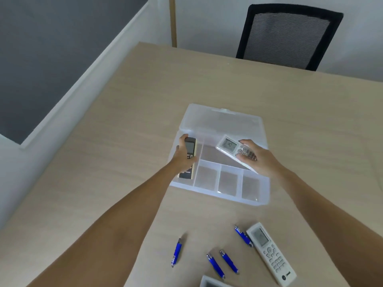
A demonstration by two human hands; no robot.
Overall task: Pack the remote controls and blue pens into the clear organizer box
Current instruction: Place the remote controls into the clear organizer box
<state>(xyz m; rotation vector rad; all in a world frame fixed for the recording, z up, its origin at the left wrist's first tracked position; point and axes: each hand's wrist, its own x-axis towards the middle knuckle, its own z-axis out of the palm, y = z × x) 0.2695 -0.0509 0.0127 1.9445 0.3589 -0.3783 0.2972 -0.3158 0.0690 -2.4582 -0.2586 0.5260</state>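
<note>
At the near edge of the desk [124,125] a grey-framed object [213,283] pokes into view, too cropped to identify, and just beyond it four blue pens [215,265] lie loose and scattered at different angles, none yet packed. One of them rests against the far end of a white remote [270,253] that lies face up on the right, also waiting its turn. Further out sits the clear organizer box [219,177], lid thrown back flat behind it so every compartment is open from above: three small cells along the near side, a long slot on the left, a wide bay behind. The left hand [182,156] is wrapped around a dark remote [189,158], fingers curled over its side, holding it lengthwise over the left slot, probably because that slot suits its narrow shape. The right hand [256,158] grips a second white remote [236,152] by its button end, thumb on top, display end tilted toward the wide bay, seemingly to lower it in at an angle. Whether either remote touches the box floor I cannot tell. Beyond the desk stands a black mesh chair [288,36]
</note>
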